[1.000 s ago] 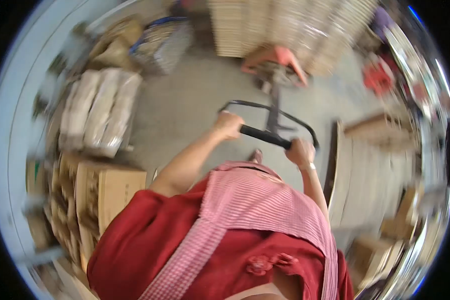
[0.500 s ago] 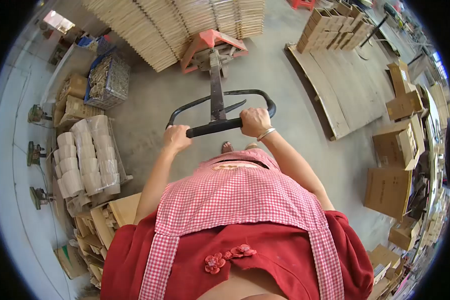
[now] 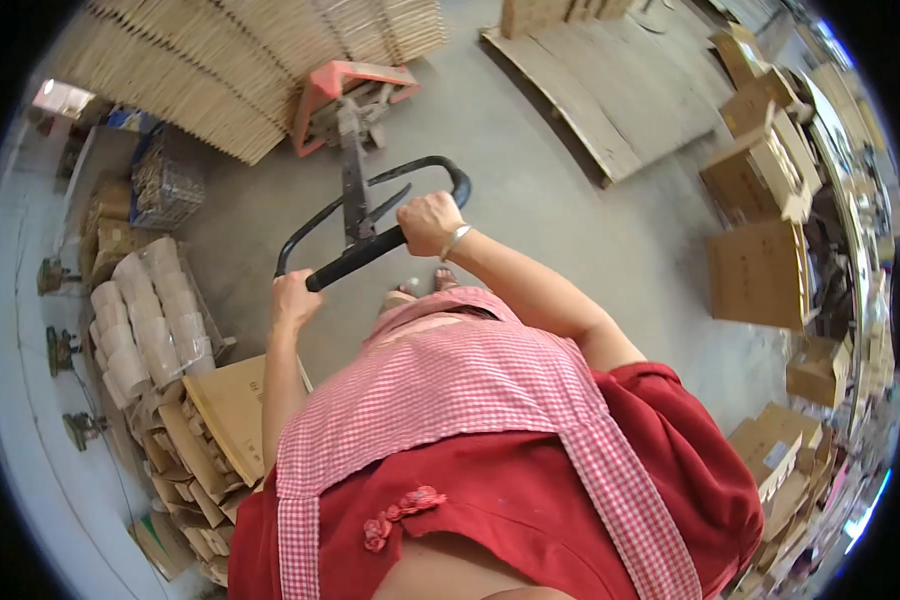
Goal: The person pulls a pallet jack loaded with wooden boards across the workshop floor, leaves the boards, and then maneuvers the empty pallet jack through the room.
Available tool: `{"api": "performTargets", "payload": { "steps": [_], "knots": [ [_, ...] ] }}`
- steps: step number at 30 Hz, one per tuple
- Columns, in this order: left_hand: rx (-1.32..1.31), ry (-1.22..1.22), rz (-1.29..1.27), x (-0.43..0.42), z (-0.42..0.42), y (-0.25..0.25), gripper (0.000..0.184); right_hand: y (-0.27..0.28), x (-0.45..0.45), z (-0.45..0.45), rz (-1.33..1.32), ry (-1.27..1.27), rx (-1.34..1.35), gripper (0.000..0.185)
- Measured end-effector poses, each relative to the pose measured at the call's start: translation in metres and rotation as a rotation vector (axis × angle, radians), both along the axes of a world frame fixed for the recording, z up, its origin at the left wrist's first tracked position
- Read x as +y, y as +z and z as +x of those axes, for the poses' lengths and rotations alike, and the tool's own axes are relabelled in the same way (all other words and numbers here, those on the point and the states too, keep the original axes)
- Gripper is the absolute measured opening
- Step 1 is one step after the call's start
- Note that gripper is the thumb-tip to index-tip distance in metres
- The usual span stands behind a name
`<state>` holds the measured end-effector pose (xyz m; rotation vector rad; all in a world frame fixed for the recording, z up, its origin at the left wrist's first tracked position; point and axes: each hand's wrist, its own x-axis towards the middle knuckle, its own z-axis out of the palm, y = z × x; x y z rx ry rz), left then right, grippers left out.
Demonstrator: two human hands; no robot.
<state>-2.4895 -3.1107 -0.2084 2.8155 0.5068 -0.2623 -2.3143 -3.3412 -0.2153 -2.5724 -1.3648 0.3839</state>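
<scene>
Both of my hands grip the black handle bar (image 3: 355,260) of a pallet jack. My left hand (image 3: 294,300) is wrapped around the bar's left end. Farther right, my right hand (image 3: 430,222), with a silver bangle at the wrist, closes around the other end. A black loop rises beyond the bar, with a small lever inside it. The dark shaft (image 3: 354,185) runs forward to the jack's red base (image 3: 320,95). That base stands against a tall load of stacked slats (image 3: 220,60), and its forks are hidden beneath.
Left, plastic-wrapped rolls (image 3: 150,320), a crate (image 3: 168,185) and flattened cardboard (image 3: 230,410) line the wall. A low wooden platform (image 3: 620,100) bearing boxes lies ahead right. Open cartons (image 3: 760,270) stand along the right side. My sandalled feet (image 3: 443,279) are just below the handle.
The handle has tilted, its right end now farther forward, and both hands have moved left in view with it. The surroundings have shifted left and up. My grip stays the same.
</scene>
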Motion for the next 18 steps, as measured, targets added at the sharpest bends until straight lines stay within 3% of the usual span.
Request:
{"api": "performTargets", "payload": {
  "steps": [4,14,18],
  "knots": [
    [0.039,0.052,0.028,-0.073,-0.009,0.009,0.018,0.002,-0.068,-0.01,-0.039,-0.027,-0.012,0.012],
    [0.03,0.082,0.007,-0.1,-0.02,-0.005,0.016,-0.01,-0.095,-0.019,-0.068,-0.016,0.011,0.013],
    [0.078,0.046,0.047,-0.137,-0.022,0.018,0.018,-0.003,-0.12,-0.021,-0.088,-0.06,0.048,0.018]
  ]
}}
